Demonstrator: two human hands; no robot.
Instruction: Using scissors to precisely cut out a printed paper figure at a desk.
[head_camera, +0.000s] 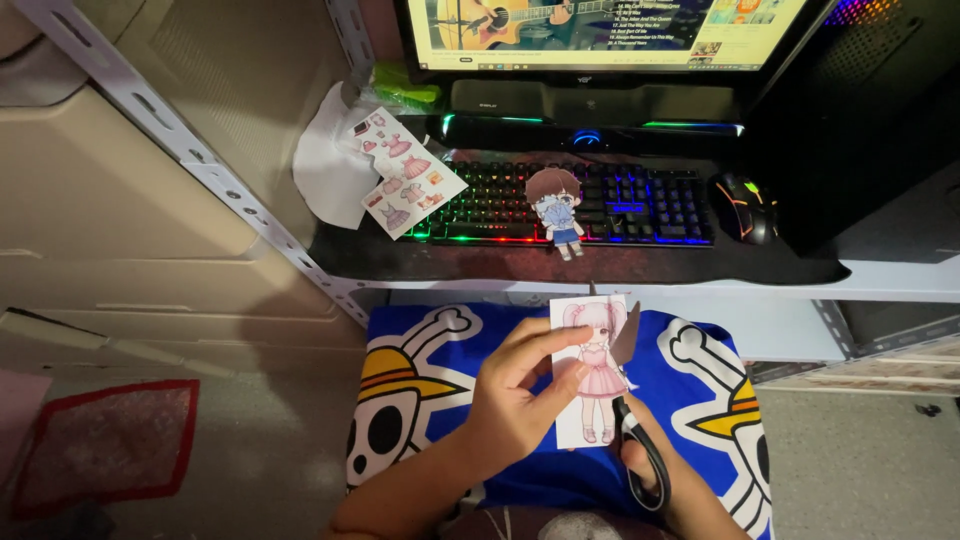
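Paper doll sheet (592, 375), white with a pink-haired figure in a pink dress, held upright over the lap near the middle of the view, above a blue cloth (450, 400) printed with skulls. Left hand (520, 395) closed on the sheet's left edge, thumb in front and fingers curled behind, pinching it flat and steady, apparently so the right edge stays free for cutting. Right hand (650, 465) low and mostly hidden, fingers through the black handles of scissors (632, 400), gripping them; blades parted, running up along the sheet's right side beside the figure's hair, seemingly to follow the outline. Farther off, on a dark desk mat (500, 262): a lit keyboard (590, 205) with a cut-out brown-haired doll (556, 210) propped against it, likely stood there out of the way. To its left, a sheet of paper clothes (405, 172) lying partly over the keyboard's corner, with white scraps (325, 165) beneath. Mouse (745, 207) at right, monitor (610, 30) at the far edge. Red mat (105, 445) on the floor at near left.
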